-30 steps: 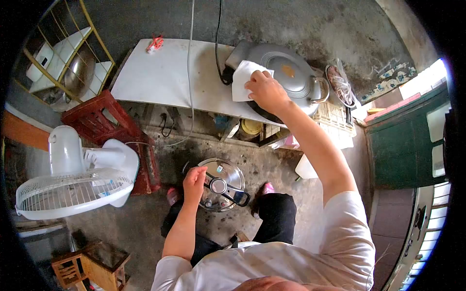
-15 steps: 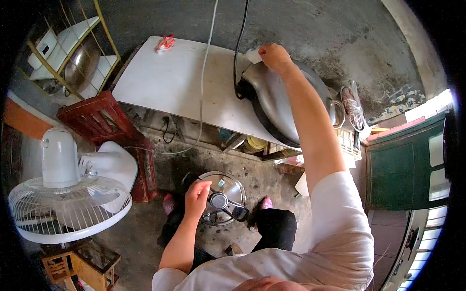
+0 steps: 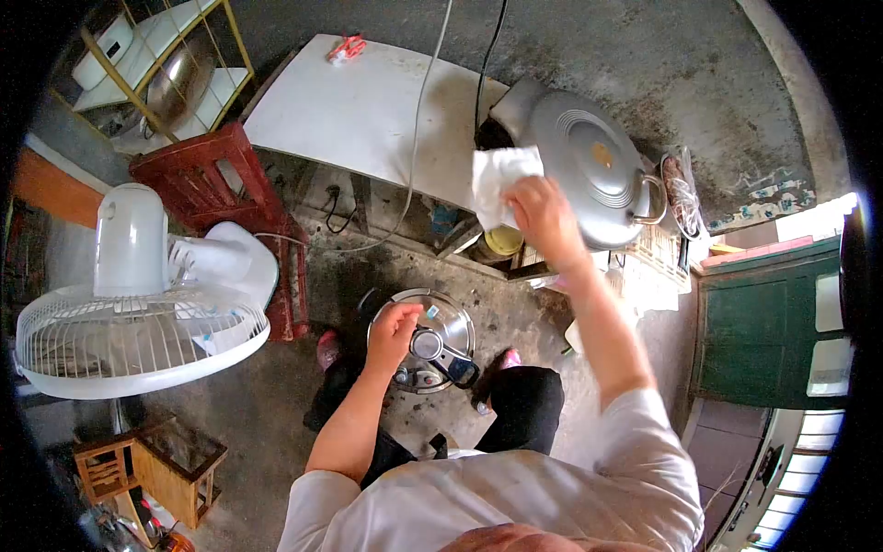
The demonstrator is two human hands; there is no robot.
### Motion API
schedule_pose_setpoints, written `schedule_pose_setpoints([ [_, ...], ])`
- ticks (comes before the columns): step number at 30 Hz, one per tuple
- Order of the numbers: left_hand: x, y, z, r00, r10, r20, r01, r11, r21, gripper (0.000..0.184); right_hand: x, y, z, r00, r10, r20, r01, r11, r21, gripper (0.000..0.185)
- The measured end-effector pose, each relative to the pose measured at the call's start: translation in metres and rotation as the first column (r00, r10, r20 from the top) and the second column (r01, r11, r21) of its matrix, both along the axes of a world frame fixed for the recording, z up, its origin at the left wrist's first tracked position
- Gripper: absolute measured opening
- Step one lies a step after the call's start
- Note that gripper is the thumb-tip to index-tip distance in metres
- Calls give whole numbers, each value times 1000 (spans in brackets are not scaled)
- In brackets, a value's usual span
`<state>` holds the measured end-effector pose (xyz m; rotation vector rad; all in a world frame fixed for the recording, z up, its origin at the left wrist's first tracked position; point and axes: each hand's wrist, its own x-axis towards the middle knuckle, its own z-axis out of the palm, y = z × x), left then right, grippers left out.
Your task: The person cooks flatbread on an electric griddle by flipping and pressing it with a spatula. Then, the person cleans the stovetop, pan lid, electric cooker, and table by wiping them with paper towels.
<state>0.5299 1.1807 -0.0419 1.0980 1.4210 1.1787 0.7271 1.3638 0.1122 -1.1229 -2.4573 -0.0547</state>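
In the head view my right hand (image 3: 544, 216) pinches a white tissue (image 3: 504, 179), held up in front of the table edge and to the left of a big grey domed lid (image 3: 593, 152). A round steel pressure cooker (image 3: 457, 317) stands on the floor between my feet, with a black handle and a round knob on its lid. My left hand (image 3: 394, 333) is over the cooker's left side, its fingers curled together. Whether anything is in those fingers is hidden. A small blue-and-white label (image 3: 431, 312) shows on the lid beside the fingertips.
A white-topped table (image 3: 340, 110) runs along the wall, with cables hanging over it. To the left are a white fan (image 3: 138, 340) and a red wooden chair (image 3: 216, 184). A small wooden stool (image 3: 175, 469) is at lower left, a green door (image 3: 768, 322) at right.
My right hand has come back from behind the grey lid toward me, bringing the white tissue into fuller view. My left hand stays over the cooker. The whole view has shifted slightly.
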Motion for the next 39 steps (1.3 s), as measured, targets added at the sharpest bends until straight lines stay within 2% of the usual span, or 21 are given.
schedule_pose_setpoints([
  [3,-5,-4,3,999,31,41,-30,999,-26,12,5,-23,-45,984,-135,-116,133,991,-26,10],
  [7,-14,-11,9,999,22,24,-22,1000,-2,13,-13,-22,-77,980,-184,-81,181,982,-48,14],
  [9,-18,-13,11,994,51,93,-50,999,-13,13,-28,-18,-77,955,-283,-86,266,949,-172,16],
  [10,-19,-14,5,993,55,100,-56,998,4,13,-35,-15,-78,958,-258,-129,251,966,-65,18],
  [13,-26,-16,22,992,-4,129,20,993,-120,15,-55,7,-91,945,-252,-210,242,968,-70,18],
  [15,-26,-16,21,995,-10,96,17,997,-77,14,-78,29,-86,953,-254,-165,232,962,-143,15],
  [17,-25,-17,17,985,2,172,18,993,-115,14,-102,60,-90,989,-114,-97,110,993,-49,10],
  [18,-24,-16,12,988,1,155,5,999,-38,14,-119,72,-89,970,-240,47,244,933,-265,11],
  [21,-25,-14,16,994,-1,114,6,999,-45,15,-134,82,-75,993,-114,14,114,963,-244,11],
  [23,-26,-13,9,996,22,83,-18,998,-55,15,-118,80,-85,992,-126,8,123,946,-301,11],
  [25,-24,-7,5,997,52,54,-49,997,-58,16,-86,62,-103,991,-130,38,135,973,-185,12],
  [27,-26,8,2,980,118,161,-83,974,-212,26,-57,34,-95,998,-58,-19,57,997,-55,10],
  [28,-30,21,-12,996,83,26,-78,984,-157,32,-49,25,-92,998,-54,-25,52,997,-50,10],
  [30,-25,61,-32,960,278,36,-278,961,4,28,-39,13,-86,993,-31,-112,26,998,-52,7],
  [32,-25,115,-59,868,423,-259,-346,891,294,25,-46,11,-82,995,-46,-93,36,994,-106,7],
  [33,-26,135,-40,864,433,-256,-349,883,314,25,-53,17,-78,996,-55,-71,44,989,-143,8],
  [35,-27,158,12,838,176,-516,-172,983,57,23,-69,30,-78,998,-64,-24,59,988,-144,8],
  [36,-29,162,11,836,188,-516,-182,981,62,23,-75,37,-85,998,-47,-31,41,987,-155,9],
  [37,-30,165,9,886,44,-461,-83,995,-63,21,-81,44,-89,999,-30,-37,23,986,-163,10],
  [38,-31,167,7,918,-96,-385,27,983,-180,20,-92,49,-83,1000,21,-1,-21,999,-46,6],
  [39,-33,161,4,918,-87,-387,19,985,-174,20,-101,57,-85,1000,29,-3,-29,999,-39,6],
])
